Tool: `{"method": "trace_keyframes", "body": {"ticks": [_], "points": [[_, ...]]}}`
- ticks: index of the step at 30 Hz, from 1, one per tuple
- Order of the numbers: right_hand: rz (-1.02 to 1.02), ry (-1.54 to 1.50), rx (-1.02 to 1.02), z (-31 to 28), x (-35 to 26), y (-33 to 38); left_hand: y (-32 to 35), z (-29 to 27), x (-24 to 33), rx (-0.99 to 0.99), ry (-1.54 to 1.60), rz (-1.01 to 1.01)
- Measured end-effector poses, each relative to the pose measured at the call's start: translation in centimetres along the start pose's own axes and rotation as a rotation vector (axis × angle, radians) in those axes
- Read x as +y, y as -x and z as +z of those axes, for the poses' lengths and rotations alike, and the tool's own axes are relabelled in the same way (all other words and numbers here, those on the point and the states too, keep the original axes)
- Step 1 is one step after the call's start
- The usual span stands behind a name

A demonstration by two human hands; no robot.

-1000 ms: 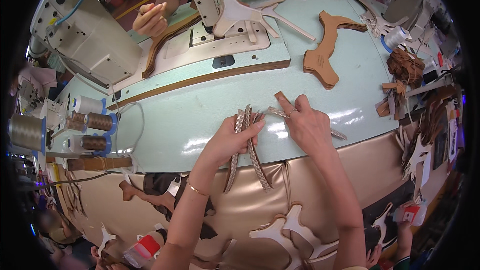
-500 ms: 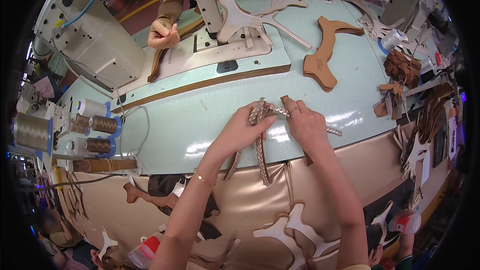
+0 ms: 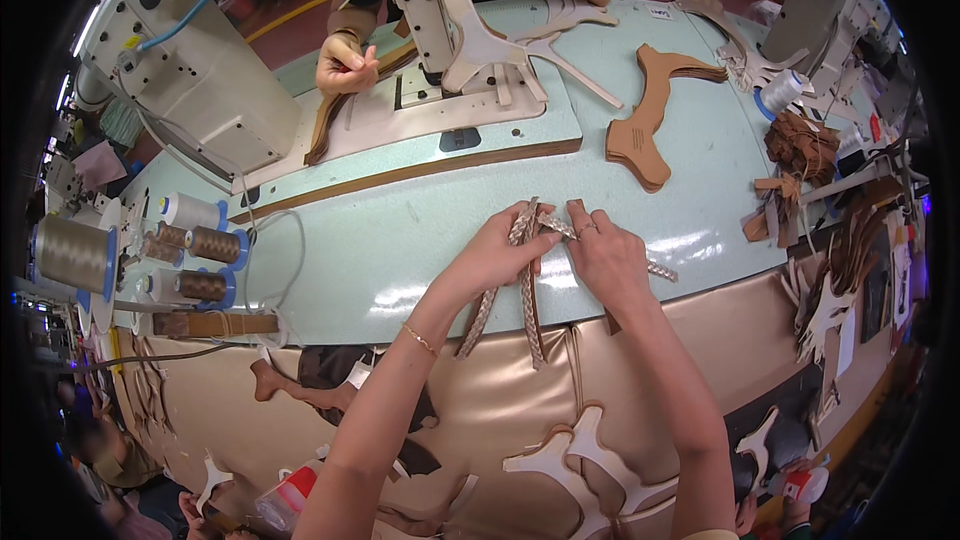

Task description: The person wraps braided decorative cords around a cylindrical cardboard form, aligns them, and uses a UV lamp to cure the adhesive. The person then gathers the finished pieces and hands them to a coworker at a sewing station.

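Observation:
My left hand [image 3: 497, 256] is closed around silvery-beige braided straps [image 3: 532, 325] with brown edges; their tails hang toward the near edge of the pale green table. Close beside it, my right hand [image 3: 610, 262] is closed on a brown leather strip, its tip [image 3: 577, 206] showing above the fingers. A braided end [image 3: 557, 225] bridges the two hands, and another braided end [image 3: 661, 271] sticks out to the right of my right hand. Fingers partly hide how the straps cross.
Beyond my hands stands a sewing machine [image 3: 422, 25], with a co-worker's hand [image 3: 346, 66] beside it. Stacked brown leather pieces [image 3: 640, 135] lie at the far right. Thread spools [image 3: 205, 245] stand left. White-faced cut pieces [image 3: 560, 462] rest on gold-coloured material nearer me.
The view has shifted slightly. Both my hands keep their hold, and the straps between them have moved only a little. At the lower right, another person's red-and-white container has moved lower.

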State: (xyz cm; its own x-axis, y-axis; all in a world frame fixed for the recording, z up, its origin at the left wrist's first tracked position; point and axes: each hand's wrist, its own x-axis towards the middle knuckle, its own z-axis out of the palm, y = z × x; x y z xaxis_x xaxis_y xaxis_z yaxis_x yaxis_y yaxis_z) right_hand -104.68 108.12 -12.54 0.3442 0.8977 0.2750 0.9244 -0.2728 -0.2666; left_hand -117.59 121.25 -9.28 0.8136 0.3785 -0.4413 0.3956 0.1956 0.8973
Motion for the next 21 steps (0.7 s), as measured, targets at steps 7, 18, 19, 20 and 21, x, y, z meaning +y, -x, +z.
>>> {"method": "trace_keyframes", "body": {"ticks": [7, 18, 19, 20, 21], "points": [[0.094, -0.140, -0.061, -0.9, 0.1, -0.7, -0.1, -0.4, 0.2, -0.052, -0.014, -0.029], [0.247, -0.142, 0.197, -3.2, -0.9, -2.0, 0.2, -0.2, -0.5, -0.070, -0.041, 0.032], [0.246, -0.229, 0.179, -3.1, -0.8, -2.2, 0.3, -0.6, -0.6, -0.079, 0.064, 0.004], [0.257, -0.317, 0.142, -3.1, -0.6, -2.5, 0.5, -1.0, -0.6, -0.094, 0.174, -0.007], [0.250, -0.410, 0.128, -3.0, -0.5, -2.8, 0.5, -1.3, -0.7, -0.083, 0.270, -0.034]]}}
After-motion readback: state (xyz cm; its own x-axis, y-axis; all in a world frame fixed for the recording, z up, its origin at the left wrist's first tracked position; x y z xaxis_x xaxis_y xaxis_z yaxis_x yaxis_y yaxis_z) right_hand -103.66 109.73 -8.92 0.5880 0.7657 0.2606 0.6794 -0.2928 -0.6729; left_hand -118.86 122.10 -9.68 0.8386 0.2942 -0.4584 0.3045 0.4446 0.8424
